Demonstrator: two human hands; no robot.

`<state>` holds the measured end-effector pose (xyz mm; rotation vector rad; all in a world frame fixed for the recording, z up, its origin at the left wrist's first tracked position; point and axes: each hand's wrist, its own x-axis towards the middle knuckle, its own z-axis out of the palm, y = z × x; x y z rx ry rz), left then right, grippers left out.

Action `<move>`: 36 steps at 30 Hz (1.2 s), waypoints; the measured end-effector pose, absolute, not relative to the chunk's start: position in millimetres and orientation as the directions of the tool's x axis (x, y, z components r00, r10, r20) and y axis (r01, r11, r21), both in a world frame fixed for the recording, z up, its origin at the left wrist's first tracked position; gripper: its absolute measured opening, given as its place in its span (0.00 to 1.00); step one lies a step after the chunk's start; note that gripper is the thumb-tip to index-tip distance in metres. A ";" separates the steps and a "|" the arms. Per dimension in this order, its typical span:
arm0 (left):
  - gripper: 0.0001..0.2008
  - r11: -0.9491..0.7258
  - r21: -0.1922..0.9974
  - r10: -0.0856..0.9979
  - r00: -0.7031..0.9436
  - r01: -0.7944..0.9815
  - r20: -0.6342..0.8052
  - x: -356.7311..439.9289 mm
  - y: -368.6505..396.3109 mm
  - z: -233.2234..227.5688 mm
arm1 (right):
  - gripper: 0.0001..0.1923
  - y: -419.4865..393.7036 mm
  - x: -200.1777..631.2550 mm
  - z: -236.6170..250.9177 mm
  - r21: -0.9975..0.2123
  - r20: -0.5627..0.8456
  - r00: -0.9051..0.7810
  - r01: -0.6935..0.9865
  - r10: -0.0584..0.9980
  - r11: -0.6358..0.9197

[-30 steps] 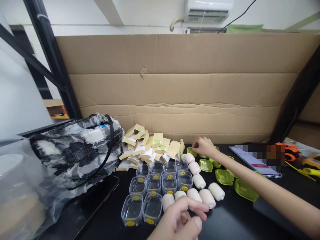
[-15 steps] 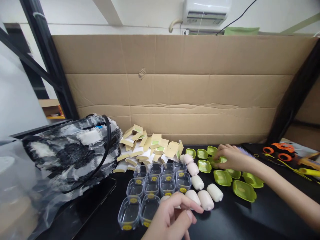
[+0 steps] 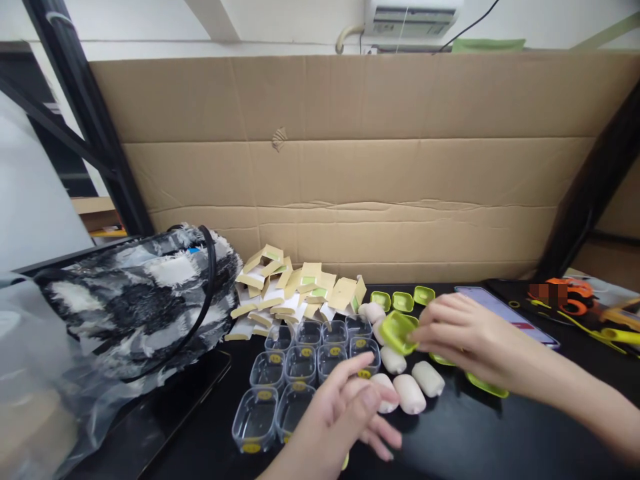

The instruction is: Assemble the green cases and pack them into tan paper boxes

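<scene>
A small green tray-like lid (image 3: 399,332) is lifted above the table, pinched at its right edge by my right hand (image 3: 457,330). My left hand (image 3: 345,410) hovers with fingers apart and holds nothing, just in front of rows of clear plastic cups (image 3: 255,417) with yellow labels. Between the two hands lie several white, rounded, barrel-shaped pieces (image 3: 410,393). Behind my right hand sit more small green lids (image 3: 403,302); others are partly hidden under my right forearm.
Folded tan cardboard pieces (image 3: 310,283) are heaped behind the cups. A black-and-white shaggy bag (image 3: 150,300) stands left, beside a clear plastic bag (image 3: 45,380). At right lie a phone (image 3: 505,310) and an orange toy car (image 3: 570,295). A cardboard panel (image 3: 340,173) closes the back.
My right hand has moved left and toward me, bringing a green lid up over the white pieces. My left hand's fingers have spread and risen slightly. The phone is now more exposed.
</scene>
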<state>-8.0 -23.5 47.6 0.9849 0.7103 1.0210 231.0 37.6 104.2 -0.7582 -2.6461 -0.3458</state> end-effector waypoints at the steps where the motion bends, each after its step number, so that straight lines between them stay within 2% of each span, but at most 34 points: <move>1: 0.39 0.204 0.897 0.930 0.365 -0.393 -0.051 -7.2 -22.8 48.4 | 0.14 28.7 222.9 103.2 0.137 0.426 -0.824 0.467 0.374 0.874; 2: 0.40 0.227 0.884 0.928 0.367 -0.410 -0.069 -6.7 -21.8 49.4 | 0.15 21.2 215.4 101.9 0.152 0.445 -0.844 0.400 0.298 0.904; 4: 0.34 0.259 0.874 0.919 0.384 -0.412 -0.092 -6.9 -19.0 52.1 | 0.15 11.0 204.4 98.8 0.183 0.484 -0.849 0.333 0.211 0.925; 7: 0.20 0.211 0.879 0.944 0.322 -0.427 -0.070 -9.1 -15.7 57.3 | 0.10 4.8 197.4 93.1 0.082 0.575 -0.779 0.360 0.251 0.929; 9: 0.15 0.154 0.883 0.970 0.237 -0.444 -0.050 -11.0 -15.6 61.0 | 0.07 2.6 193.8 86.4 -0.002 0.625 -0.720 0.385 0.302 0.923; 11: 0.13 0.108 0.891 0.984 0.173 -0.441 -0.033 -12.5 -17.1 63.7 | 0.07 -0.6 186.7 75.1 0.071 0.619 -0.744 0.373 0.253 0.925; 13: 0.13 0.089 0.902 0.986 0.165 -0.423 -0.020 -12.9 -19.3 64.3 | 0.12 -4.7 175.9 59.5 0.245 0.524 -0.835 0.335 0.166 0.910; 15: 0.14 0.112 0.909 0.976 0.216 -0.400 -0.025 -12.4 -21.2 62.1 | 0.14 -8.4 164.0 42.0 0.361 0.428 -0.893 0.308 0.136 0.880; 18: 0.16 0.163 0.908 0.950 0.309 -0.387 -0.039 -11.0 -22.0 55.6 | 0.14 -10.7 151.2 21.1 0.367 0.423 -0.893 0.324 0.154 0.872; 23: 0.24 0.227 0.868 0.934 0.350 -0.443 -0.065 -9.7 -19.8 50.3 | 0.10 -10.0 149.8 13.9 0.329 0.459 -0.874 0.336 0.161 0.882; 28: 0.18 0.220 0.860 0.925 0.378 -0.461 -0.034 -9.5 -18.7 56.6 | 0.05 -9.9 155.8 18.7 0.392 0.327 -0.935 0.267 0.138 0.881; 32: 0.15 0.215 0.863 0.930 0.365 -0.457 -0.038 -10.2 -17.7 57.4 | 0.06 -11.7 158.8 25.1 0.350 0.301 -0.943 0.248 0.142 0.903; 36: 0.14 0.237 0.854 0.929 0.366 -0.464 -0.058 -10.2 -15.4 53.7 | 0.11 -16.1 169.4 45.7 0.144 0.412 -0.901 0.209 0.133 0.967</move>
